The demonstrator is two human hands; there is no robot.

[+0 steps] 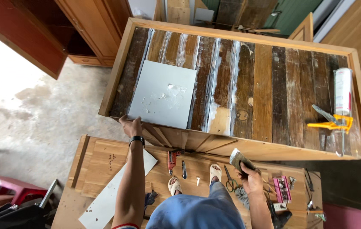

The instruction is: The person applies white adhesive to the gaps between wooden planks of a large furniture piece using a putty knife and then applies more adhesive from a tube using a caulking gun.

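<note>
At the near edge of the framed panel [235, 85], the left hand [131, 126] rests its fingers on the lower left corner of the grey tile [163, 99], arm stretched forward; fingers curl over the rim, gripping nothing fully, more a steadying press. The tile lies flat on the dark planks at the panel's left, smeared with white adhesive, probably seated into the white beads that run between the boards. The right hand [250, 176] is closed around a scraper [237, 159], blade up and coated grey-white, held back near the body, likely kept clear while the other hand sets the tile. On the panel's right end lies a caulk gun [335, 121] with a white cartridge, yellow frame, parked within reach. Below, the person stands on a low wooden bench [100, 163], sandalled feet [174, 185] visible; a white strip [112, 195], a red drill [172, 159], scissors [230, 180] lie there. The small items at the bench's right end are too cluttered to identify. Left hand's fingertips are partly hidden by the frame edge; whether they touch tile or frame only is unclear.
</note>
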